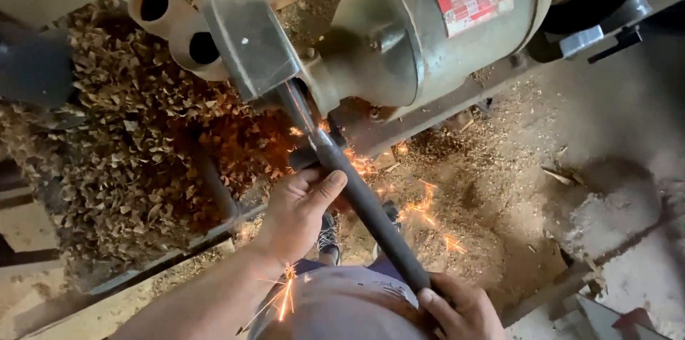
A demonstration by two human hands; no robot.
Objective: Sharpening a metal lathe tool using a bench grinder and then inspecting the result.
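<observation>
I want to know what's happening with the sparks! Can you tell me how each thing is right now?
Bench grinder: running, throwing orange sparks.
Long dark tool: tip pressed under the grinder's guard, tilted.
Left hand: gripping the tool near its tip.
Right hand: gripping the tool's handle end.
Wood shavings: piled loose beside the grinder.
</observation>
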